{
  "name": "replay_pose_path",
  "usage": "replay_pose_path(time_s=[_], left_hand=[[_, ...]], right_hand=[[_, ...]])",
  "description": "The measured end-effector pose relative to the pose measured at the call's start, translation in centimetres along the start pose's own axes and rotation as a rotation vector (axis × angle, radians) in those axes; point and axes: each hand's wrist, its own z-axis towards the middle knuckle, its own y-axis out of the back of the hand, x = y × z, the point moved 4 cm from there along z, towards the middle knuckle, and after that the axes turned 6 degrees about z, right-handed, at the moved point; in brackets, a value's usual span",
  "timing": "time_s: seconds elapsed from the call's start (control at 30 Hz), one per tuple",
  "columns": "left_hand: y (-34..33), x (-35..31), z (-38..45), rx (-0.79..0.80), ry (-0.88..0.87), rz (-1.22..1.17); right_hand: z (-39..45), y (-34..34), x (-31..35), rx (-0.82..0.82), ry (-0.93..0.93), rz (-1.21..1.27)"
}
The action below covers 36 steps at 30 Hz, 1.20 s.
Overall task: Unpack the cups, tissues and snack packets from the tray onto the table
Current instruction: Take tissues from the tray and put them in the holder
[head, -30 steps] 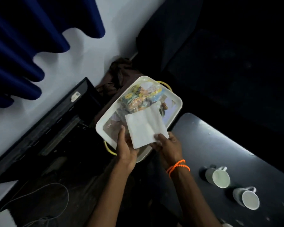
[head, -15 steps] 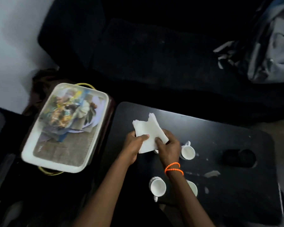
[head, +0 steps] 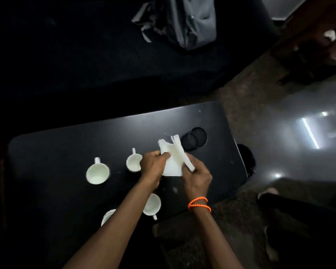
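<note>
Cups stand on the dark worktop (head: 66, 148): one white cup (head: 97, 173) toward the left edge, a second cup (head: 133, 162) near the middle and just beside the left hand (head: 152, 167), and two more cups (head: 152, 205) at the near edge, partly hidden by the left forearm. The left hand's fingers (head: 166, 155) are closed in a pinch on the left edge of the stack of white tissues (head: 172, 162), which is held just above the middle of the worktop. The right hand (head: 197, 176) grips the stack's right side, its fingers (head: 188, 158) curled shut around a bunch of sheets that fans upward. A round dark recess (head: 195, 138) sits toward the far right corner, just beyond the tissues.

The stack looks to be splitting between the two grips; if the hands pull apart, thin sheets could tear or slide loose and scatter, and a lowered wrist could knock the second cup.

Half a second ago the tray with the snack packets was in view off the left edge; it is now out of frame, and the tissues have travelled further right along the worktop, past the cups.
</note>
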Motion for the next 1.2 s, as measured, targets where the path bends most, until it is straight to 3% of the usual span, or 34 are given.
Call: replay_pose_path(time_s=[0.2,0.53,0.7,0.93,1.03,1.13,1.2], left_hand=[[-9.0,-2.0,0.5,0.082,-0.052,0.066],[-11.7,-5.8,3.6,-0.064,0.043,0.282],[-10.6,-6.2,5.3,-0.042,0.161,0.135],[-10.8,-5.1,5.4,0.079,0.211,-0.148],[-10.9,-4.7,6.0,0.046,0.161,-0.057],[-10.0,-4.2,7.4,-0.083,0.076,0.113],[-9.7,-4.2,8.0,-0.074,0.006,0.171]], right_hand=[[5.2,6.8,-1.6,-0.163,-0.064,-0.053],[13.0,7.0,-0.1,0.084,-0.027,-0.419],[15.7,5.0,1.0,0.139,-0.044,-0.547],[15.8,3.6,0.4,0.076,-0.025,-0.470],[16.0,3.2,-0.6,0.094,-0.052,-0.433],[16.1,4.1,-1.0,-0.085,-0.031,-0.272],[16.1,4.7,-1.8,-0.206,-0.105,-0.167]])
